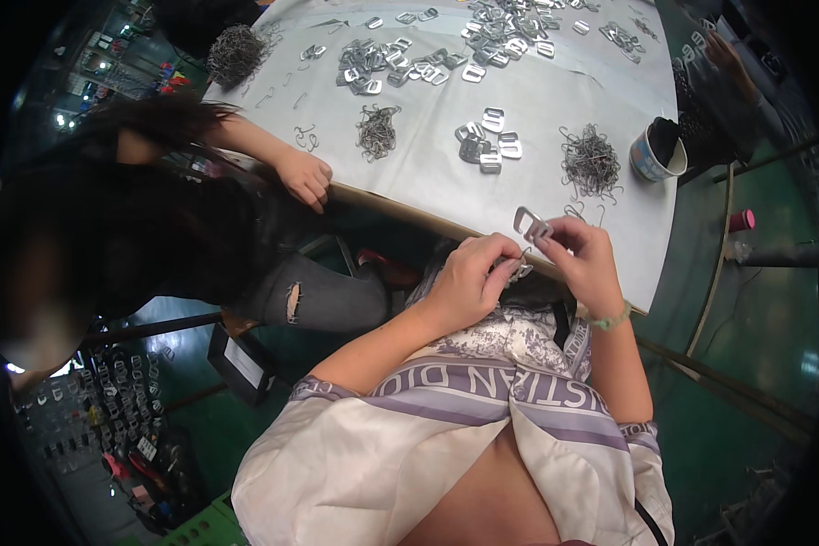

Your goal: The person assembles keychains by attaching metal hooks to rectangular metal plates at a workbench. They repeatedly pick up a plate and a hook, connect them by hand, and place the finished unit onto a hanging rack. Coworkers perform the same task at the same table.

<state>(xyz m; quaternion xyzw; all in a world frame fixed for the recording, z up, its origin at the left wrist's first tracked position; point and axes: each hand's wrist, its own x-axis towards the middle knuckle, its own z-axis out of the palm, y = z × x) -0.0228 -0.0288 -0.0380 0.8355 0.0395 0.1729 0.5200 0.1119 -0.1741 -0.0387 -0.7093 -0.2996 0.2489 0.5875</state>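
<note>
Over the table's front edge my two hands are close together. Thumb and fingers of my right hand (584, 259) pinch a silver metal buckle (524, 221), a flat frame with a slot, held up at a tilt. My left hand (469, 282) is closed on a small bent wire hook (526, 252), whose tip shows above the thumb. More shiny metal shows just under those fingers, partly hidden. Beyond my hands lie a small group of loose buckles (493, 119) and a tangled heap of wire hooks (591, 164).
Larger piles of buckles (510, 35) cover the far part of the white table (419, 173). Another hook heap (377, 134) lies mid-table. A paper cup (653, 156) with something dark inside stands at the right edge. A co-worker's hand (306, 178) rests on the left edge.
</note>
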